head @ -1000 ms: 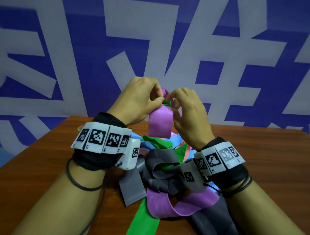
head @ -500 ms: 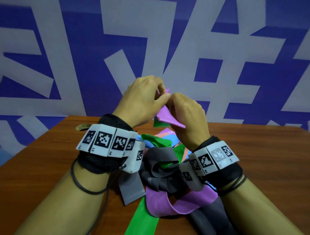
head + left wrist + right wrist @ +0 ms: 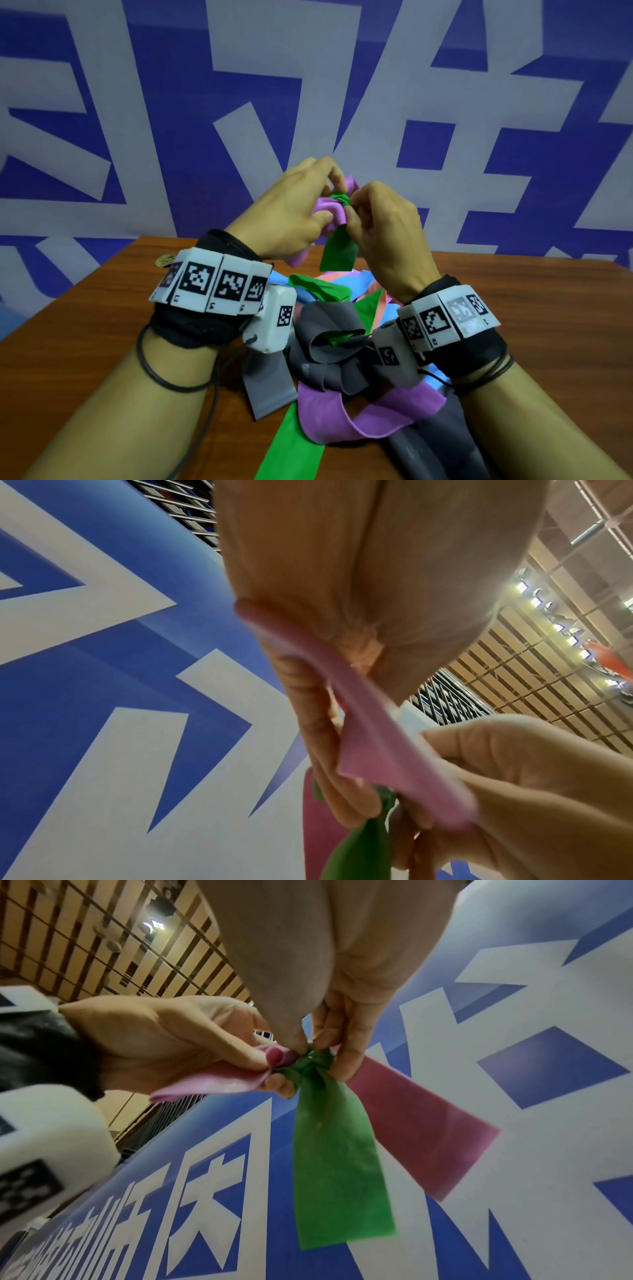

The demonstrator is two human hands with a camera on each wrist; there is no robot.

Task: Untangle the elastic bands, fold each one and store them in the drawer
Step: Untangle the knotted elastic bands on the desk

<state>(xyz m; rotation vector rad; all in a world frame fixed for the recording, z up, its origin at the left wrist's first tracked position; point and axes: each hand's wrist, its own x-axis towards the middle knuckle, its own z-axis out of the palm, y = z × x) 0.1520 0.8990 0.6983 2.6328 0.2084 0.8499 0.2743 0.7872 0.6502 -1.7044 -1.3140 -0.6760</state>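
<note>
Knot (image 3: 310,1064) joining green band (image 3: 337,1164) and purple band (image 3: 219,1081), held up above far part of table (image 3: 534,318). Left hand (image 3: 287,219) fingers pinching purple band beside knot. Right hand (image 3: 387,236) fingers pinching green knot. Below, near: tangled pile of grey, green, purple, blue bands (image 3: 342,346) lying on table.

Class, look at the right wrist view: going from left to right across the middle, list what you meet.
White wrist marker block → left hand → pink band → green knot → purple band tail.
</note>
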